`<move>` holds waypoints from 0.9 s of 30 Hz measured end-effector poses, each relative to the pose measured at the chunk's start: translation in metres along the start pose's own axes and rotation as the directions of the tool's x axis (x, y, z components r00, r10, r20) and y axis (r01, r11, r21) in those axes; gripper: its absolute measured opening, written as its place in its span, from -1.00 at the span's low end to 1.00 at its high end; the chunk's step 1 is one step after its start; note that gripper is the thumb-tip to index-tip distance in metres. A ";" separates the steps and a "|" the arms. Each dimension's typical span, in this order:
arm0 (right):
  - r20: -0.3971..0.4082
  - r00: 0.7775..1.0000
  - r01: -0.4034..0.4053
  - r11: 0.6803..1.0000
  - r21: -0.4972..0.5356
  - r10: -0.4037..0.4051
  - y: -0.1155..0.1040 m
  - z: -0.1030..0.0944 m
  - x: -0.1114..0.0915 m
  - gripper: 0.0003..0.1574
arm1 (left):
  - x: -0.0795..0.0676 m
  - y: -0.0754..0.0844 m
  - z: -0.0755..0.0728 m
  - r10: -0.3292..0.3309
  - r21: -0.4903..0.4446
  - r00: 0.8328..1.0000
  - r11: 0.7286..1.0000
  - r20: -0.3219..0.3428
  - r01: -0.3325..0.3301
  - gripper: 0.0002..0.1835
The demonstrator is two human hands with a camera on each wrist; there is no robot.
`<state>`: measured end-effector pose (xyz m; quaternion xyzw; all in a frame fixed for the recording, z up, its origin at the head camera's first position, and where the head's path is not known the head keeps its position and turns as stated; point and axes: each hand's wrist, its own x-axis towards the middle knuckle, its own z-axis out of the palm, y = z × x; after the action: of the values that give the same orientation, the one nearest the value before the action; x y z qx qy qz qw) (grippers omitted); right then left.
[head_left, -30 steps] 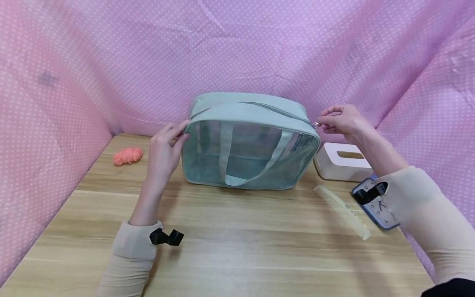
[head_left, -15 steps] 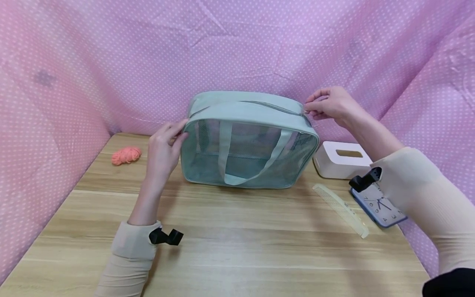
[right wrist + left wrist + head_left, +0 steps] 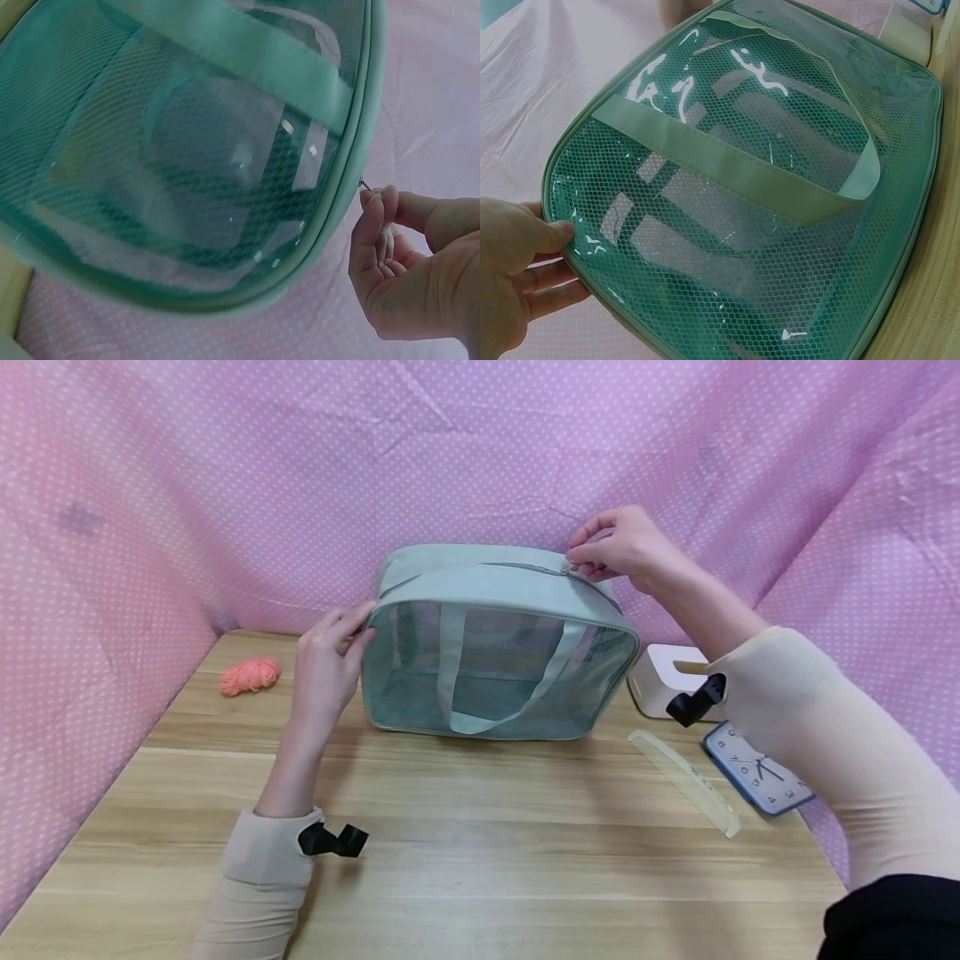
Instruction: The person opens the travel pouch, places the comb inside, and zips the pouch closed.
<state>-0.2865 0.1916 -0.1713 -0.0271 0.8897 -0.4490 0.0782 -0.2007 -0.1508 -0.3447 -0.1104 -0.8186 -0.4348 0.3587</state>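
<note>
A pale green see-through bag (image 3: 502, 685) with a mesh front and a strap handle (image 3: 452, 660) stands upright at the back of the table. My left hand (image 3: 324, 664) pinches its upper left corner; in the left wrist view the thumb lies on the clear front and the fingers are behind the edge. Over the top right of the bag, my right hand (image 3: 618, 547) pinches the small zipper pull (image 3: 363, 183) between thumb and fingertips. The zipper (image 3: 525, 567) runs along the top, parted at the middle and closed to the right of the pull.
A coil of coral yarn (image 3: 250, 677) lies left of the bag. To the right are a white tissue box (image 3: 656, 681), a cream comb (image 3: 682, 781) and a blue-rimmed clock (image 3: 757, 772) lying face up. A pink dotted curtain (image 3: 480, 452) hangs behind the table.
My right hand has moved left and up from the bag's right end, drawing the zipper pull along the top; the zipper behind it is closed. The left hand keeps its hold on the corner.
</note>
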 end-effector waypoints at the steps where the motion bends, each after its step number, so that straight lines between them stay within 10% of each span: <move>1: 0.006 1.000 0.003 1.000 0.000 -0.003 -0.003 0.002 0.000 -0.80 | 0.000 0.000 0.000 0.000 -0.002 1.000 1.000 -0.001 0.000 -0.63; 27: 0.040 0.997 0.071 0.997 0.008 -0.072 -0.059 0.060 0.011 -0.88 | -0.002 0.001 0.003 0.008 -0.006 1.000 1.000 -0.010 -0.008 -0.64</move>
<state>-0.2890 0.1074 -0.1606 -0.0676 0.8848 -0.4540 0.0799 -0.2005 -0.1472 -0.3461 -0.1128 -0.8149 -0.4365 0.3642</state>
